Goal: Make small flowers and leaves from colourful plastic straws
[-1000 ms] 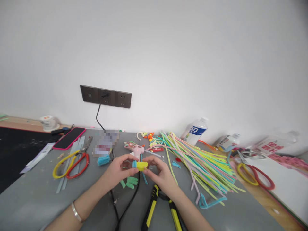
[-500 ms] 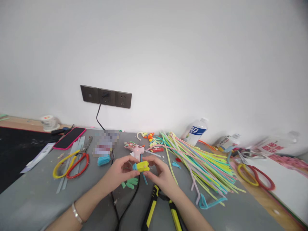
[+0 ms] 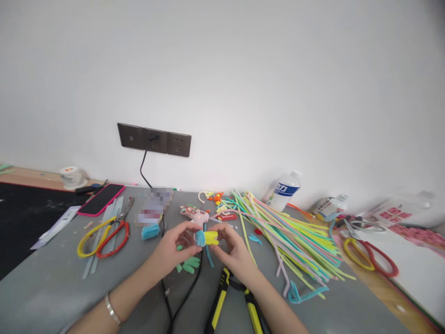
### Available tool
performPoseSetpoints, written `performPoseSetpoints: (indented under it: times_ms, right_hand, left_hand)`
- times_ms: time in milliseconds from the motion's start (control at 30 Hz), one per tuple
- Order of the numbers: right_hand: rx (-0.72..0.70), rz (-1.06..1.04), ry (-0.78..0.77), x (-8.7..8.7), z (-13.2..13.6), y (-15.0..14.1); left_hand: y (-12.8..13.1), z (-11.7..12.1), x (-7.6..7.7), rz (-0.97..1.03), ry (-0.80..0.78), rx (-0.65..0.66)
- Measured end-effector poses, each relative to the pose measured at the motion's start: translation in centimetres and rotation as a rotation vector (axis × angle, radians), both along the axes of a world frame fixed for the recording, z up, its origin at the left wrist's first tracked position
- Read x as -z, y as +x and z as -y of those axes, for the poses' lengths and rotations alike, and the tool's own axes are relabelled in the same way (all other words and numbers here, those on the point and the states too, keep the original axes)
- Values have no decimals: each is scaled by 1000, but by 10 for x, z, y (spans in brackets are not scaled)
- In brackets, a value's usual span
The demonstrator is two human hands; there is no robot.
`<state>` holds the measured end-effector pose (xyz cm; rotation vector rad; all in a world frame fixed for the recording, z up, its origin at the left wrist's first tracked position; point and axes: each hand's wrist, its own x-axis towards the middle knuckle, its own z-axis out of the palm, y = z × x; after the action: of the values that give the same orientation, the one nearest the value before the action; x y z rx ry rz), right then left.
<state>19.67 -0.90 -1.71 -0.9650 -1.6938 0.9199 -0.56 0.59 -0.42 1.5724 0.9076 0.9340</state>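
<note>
Between the fingertips of the left hand (image 3: 174, 246) and the right hand (image 3: 233, 250), both pinched closed on it, sits the fuzzy blue-and-yellow bundle (image 3: 210, 238), where a loose grip on either end could let the blue wrap (image 3: 200, 238) slip or unwind. Just beyond the fingers lies the pink glue gun (image 3: 200, 217), which could burn a knuckle if hot. Nearer the wrists, the black cord (image 3: 187, 293) could snag a forearm and drag the gun.

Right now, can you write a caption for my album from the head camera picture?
Two hands holding a blue-and-yellow fuzzy piece beside colourful stems.
</note>
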Motion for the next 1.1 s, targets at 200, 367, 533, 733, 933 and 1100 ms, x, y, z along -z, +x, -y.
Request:
performPoseSetpoints:
  times_ms: [200,367,533,733,933,1100]
  right_hand:
    - [-33,65,-25,-2,1,1]
    - [-45,111,-28,-4,2,2]
    - [-81,73,-30,-6,-2,6]
    - [339,-162,27,-5,-19,30]
    - [381,91,84,-7,-20,36]
    - [-2,751,127,-9,3,11]
  left_hand:
    - [-1,-1,6,-32,73,-2]
    - [-2,-2,7,-103,123,-8]
    - [-4,-6,2,-38,119,-79]
    - [-13,-19,0,244,-19,-358]
    - [-11,-16,-1,335,-31,-352]
    - [-7,-10,-4,177,-25,-265]
